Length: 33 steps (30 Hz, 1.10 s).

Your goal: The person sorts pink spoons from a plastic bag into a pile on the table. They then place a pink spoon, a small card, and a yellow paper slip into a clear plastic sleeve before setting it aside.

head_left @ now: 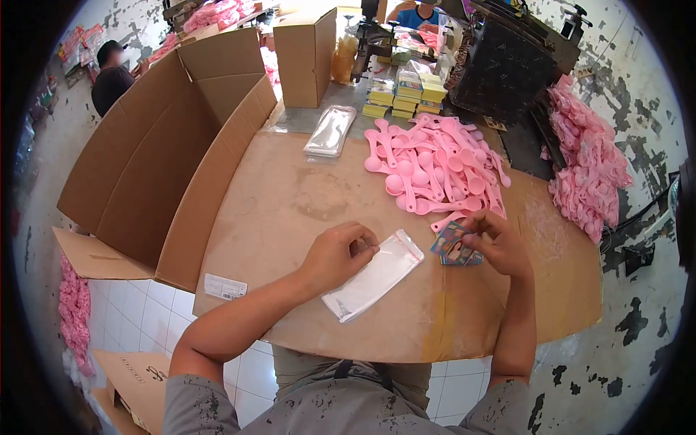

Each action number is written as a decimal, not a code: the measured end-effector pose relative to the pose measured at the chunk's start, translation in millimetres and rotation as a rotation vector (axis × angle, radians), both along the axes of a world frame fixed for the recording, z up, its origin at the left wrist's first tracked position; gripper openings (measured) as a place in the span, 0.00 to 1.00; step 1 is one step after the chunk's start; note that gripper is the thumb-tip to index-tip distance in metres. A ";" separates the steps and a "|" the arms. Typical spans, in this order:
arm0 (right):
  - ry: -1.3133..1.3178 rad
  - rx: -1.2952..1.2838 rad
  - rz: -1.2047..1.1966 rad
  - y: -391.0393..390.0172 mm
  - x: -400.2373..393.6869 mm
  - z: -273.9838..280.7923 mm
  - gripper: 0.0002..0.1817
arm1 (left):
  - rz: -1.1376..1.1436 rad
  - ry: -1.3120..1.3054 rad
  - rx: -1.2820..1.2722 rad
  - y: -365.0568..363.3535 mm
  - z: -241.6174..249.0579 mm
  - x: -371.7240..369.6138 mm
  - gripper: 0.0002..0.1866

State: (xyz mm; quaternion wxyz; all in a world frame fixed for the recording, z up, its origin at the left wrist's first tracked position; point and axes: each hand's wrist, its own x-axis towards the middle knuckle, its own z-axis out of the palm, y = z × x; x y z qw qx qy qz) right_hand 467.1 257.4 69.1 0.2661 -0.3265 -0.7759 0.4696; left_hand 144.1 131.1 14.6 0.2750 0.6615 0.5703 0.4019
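Note:
My left hand [339,254] is curled, thumb and fingertips pinched at the near-left edge of a clear plastic bag [377,279]. This bag lies at a slant on the cardboard-covered table, seemingly on top of others like it. To its right, my right hand [500,245] pinches a colourful printed card [453,239]. More cards appear under or beside that one, but my fingers partly hide them. Just beyond the cards spreads a heap of pink plastic spoons [435,163]. A second stack of clear bags [330,132] lies farther back.
A large open cardboard box [210,174] flanks the table's left side. Several banded card stacks [406,94] stand at the back, near a black machine [500,65]. Bagged pink items [587,159] are piled at right. Two other people are in the background.

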 end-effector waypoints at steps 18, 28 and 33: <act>0.349 -0.014 -0.105 -26.0 -54.4 -31.5 0.15 | -0.207 -0.731 -0.235 2.2 -0.4 2.6 0.22; 0.137 0.291 0.000 -35.4 -57.3 -24.1 0.14 | -0.223 -0.564 -0.225 -4.3 1.2 8.2 0.28; 0.035 0.394 0.188 -39.0 -65.3 -31.5 0.16 | -0.263 -0.344 -0.157 -9.9 8.7 10.6 0.27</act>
